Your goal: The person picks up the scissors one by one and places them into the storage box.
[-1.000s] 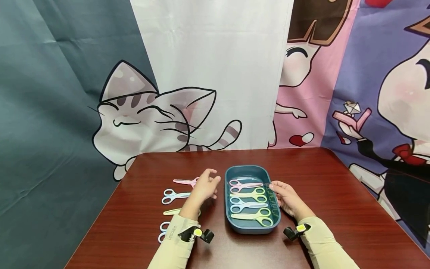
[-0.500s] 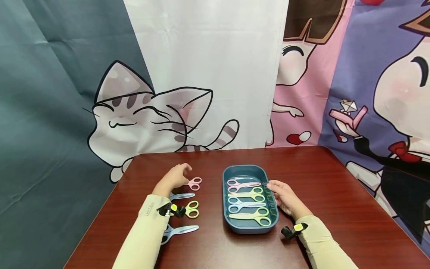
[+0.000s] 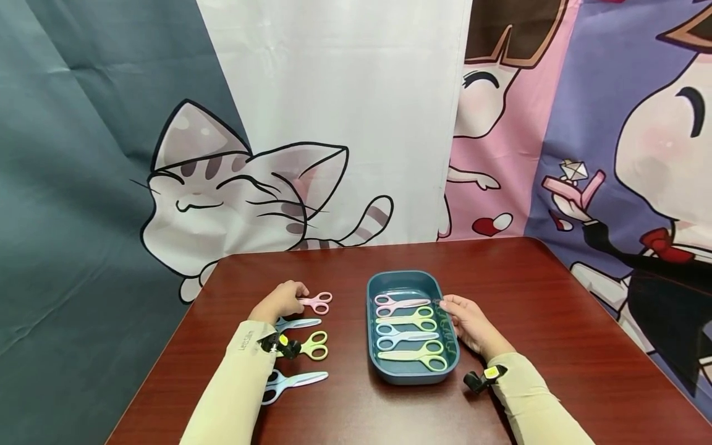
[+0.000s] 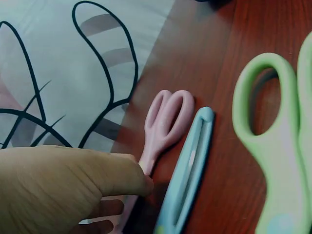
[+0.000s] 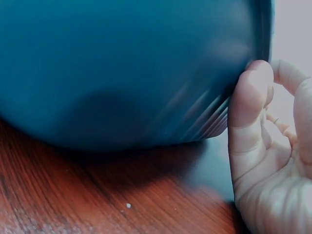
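At the left of the table my left hand (image 3: 282,300) pinches the blade end of the pink scissors (image 3: 321,303), whose handle loops point right. In the left wrist view the thumb and fingers close about the blades of those pink scissors (image 4: 163,122), partly hiding them. My right hand (image 3: 470,322) grips the right rim of a dark teal tray (image 3: 414,377), and the right wrist view shows its thumb (image 5: 248,102) against the tray wall (image 5: 122,58). Inside the tray lie several scissors in a column: pink (image 3: 408,303), green (image 3: 405,320), blue (image 3: 408,337) and green (image 3: 411,355).
Nearer me than the pink scissors lie blue scissors (image 3: 303,323), green scissors (image 3: 317,346) and more blue scissors (image 3: 303,379), partly covered by the left forearm (image 3: 225,377). A printed cloth (image 3: 356,93) hangs behind the reddish-brown table (image 3: 512,272).
My left hand has moved left from beside the tray to the pink scissors and taken hold of their blades. The right hand has stayed on the tray's rim.
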The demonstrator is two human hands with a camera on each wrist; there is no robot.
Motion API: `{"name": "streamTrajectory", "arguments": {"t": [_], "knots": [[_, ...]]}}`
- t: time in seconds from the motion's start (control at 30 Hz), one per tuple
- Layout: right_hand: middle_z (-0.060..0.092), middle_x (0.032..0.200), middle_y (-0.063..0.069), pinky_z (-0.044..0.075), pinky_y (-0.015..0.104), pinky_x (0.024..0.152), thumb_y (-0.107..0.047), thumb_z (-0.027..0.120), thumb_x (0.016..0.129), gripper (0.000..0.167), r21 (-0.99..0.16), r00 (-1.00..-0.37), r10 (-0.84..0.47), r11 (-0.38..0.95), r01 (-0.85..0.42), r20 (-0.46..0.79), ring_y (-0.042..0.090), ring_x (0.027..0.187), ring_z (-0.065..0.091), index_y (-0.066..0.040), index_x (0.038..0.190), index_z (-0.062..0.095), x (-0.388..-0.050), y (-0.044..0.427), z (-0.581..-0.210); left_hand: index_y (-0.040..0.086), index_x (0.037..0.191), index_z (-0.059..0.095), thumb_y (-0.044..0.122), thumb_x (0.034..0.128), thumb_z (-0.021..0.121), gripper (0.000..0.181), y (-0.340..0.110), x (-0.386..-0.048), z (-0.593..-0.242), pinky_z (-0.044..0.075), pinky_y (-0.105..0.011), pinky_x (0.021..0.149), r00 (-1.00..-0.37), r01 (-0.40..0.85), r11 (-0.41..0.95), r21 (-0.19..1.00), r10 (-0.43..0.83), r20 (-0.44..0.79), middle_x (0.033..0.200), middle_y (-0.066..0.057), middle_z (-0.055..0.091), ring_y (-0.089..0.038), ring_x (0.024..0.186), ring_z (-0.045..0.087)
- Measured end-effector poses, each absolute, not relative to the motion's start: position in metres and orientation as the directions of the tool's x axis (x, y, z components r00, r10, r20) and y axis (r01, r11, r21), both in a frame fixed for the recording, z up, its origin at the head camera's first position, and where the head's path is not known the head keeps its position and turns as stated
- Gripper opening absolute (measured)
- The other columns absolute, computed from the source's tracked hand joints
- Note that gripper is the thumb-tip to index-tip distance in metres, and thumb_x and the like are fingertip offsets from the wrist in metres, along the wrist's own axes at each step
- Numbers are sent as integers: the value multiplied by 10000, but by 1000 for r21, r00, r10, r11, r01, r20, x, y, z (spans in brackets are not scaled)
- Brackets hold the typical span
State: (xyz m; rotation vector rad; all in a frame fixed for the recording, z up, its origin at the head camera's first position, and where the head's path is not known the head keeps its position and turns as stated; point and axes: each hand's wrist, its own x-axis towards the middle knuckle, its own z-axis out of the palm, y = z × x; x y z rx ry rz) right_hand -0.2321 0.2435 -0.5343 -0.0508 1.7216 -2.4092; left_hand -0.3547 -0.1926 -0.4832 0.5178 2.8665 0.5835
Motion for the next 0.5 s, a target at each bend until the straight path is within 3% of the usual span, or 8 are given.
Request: {"name": "streamTrajectory", "arguments": {"t": [0.17,0.37,0.5], "knots": [[697,850,31,574,239,542,-138,516,1059,169,-941,-983,-169,-316,118,-67,71,635,650,18,1123,531,-232,242,-534,55,1024,692,-12,758,719,276,-192,-354,-488,470,-447,878,-920,353,877,325,388,-47,989,-108,601,-289,958,527],[704,852,33,579,243,550,-137,526,1054,148,-943,-984,-168,-313,111,-60,72,638,658,-1,1110,546,-231,241,-533,120,835,658,-18,741,710,175,-192,-356,-492,471,-365,717,-907,404,876,264,421,-9,832,-34,576,-209,773,529],[705,855,25,581,241,557,-152,531,1055,150,-947,-984,-167,-303,103,-53,69,647,663,-13,1106,552,-231,241,-533,137,817,654,-8,739,721,178,-194,-357,-493,456,-337,685,-904,406,873,269,427,-19,808,-8,566,-184,741,518]]}}
